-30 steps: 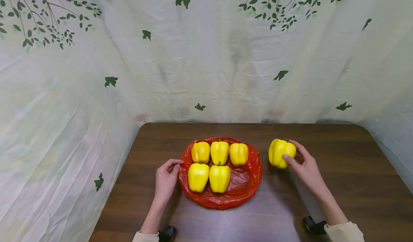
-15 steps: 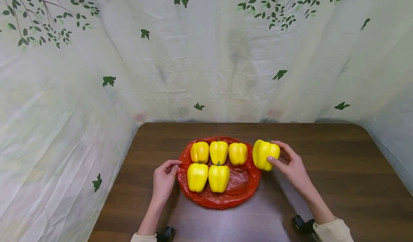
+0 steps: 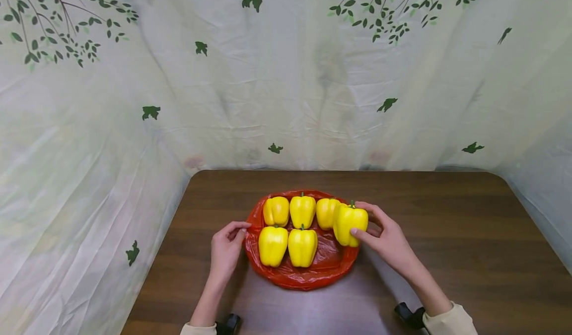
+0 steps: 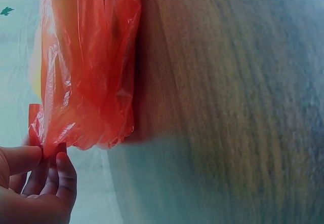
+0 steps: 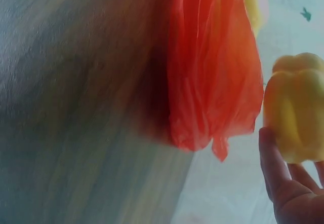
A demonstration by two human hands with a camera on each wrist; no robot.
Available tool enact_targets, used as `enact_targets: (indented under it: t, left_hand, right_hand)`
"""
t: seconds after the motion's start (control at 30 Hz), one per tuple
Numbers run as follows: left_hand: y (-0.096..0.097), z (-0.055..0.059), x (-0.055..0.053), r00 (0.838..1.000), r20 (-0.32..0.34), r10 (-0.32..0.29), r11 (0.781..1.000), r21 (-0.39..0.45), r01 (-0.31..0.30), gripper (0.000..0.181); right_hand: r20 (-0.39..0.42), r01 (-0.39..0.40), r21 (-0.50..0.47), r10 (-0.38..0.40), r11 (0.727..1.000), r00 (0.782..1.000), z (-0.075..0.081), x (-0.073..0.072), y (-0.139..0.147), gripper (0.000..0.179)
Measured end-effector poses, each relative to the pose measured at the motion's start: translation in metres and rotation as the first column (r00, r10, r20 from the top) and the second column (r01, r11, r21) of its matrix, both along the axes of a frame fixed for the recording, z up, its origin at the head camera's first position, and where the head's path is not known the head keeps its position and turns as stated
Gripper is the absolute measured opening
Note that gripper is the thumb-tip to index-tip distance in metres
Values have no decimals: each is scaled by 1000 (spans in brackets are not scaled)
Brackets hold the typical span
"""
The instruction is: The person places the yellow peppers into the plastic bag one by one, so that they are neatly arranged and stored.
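Observation:
A red plastic bag [image 3: 308, 281] sits on the table with its mouth spread into a wide oval. Inside it several yellow bell peppers [image 3: 273, 246] stand in two rows, stems up. The left hand [image 3: 226, 249] pinches the bag's left rim between thumb and fingers; the left wrist view shows the gathered red plastic [image 4: 50, 133] at the fingertips. My right hand [image 3: 388, 238] grips another yellow bell pepper [image 3: 350, 226] by its right side, over the right part of the bag. In the head view that pepper partly hides the back-right one. From the right wrist, the held pepper [image 5: 296, 107] appears beside the bag's wall.
The brown wooden table [image 3: 447, 216] extends on both sides of the bag. A pale curtain [image 3: 313, 101] printed with green leaves hangs behind and along the left. Dark wrist devices [image 3: 408, 316] are strapped near both sleeves.
The right hand has carried its bell pepper leftward, from beside the bag to over the bag's right part. The left hand has kept its pinch on the rim.

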State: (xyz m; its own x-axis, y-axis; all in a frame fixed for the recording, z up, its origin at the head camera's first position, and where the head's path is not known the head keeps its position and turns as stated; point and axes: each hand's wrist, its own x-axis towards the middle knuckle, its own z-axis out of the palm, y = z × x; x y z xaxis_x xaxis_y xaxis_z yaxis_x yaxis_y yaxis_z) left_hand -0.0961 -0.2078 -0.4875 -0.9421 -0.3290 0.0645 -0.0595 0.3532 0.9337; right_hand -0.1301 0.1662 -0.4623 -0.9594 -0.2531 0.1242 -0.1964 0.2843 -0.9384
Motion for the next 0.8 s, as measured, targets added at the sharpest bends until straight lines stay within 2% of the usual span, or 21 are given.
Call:
enact_targets:
  t: [0.13,0.47,0.67,0.8]
  left_hand:
    - [0,-1,0,1000,8,-2,1000,4,2,18]
    - [2,1,-4,1000,-18,-22,999,23,23,17]
    - [3,0,-3,1000,-14,-19,999,37,19,16]
    - [2,-1,-1,1000,-11,-13,999,37,13,17]
  right_hand:
    - [-11,-31,13,31,999,999,0,4,-9,58]
    - [-69,-54,123,63,991,996,-7,13,-25,58]
    - [-83,-104,239,127,965,988,-11,19,-32,57]
    - [-52,-100,294,120,951,991,-14,21,-33,59]
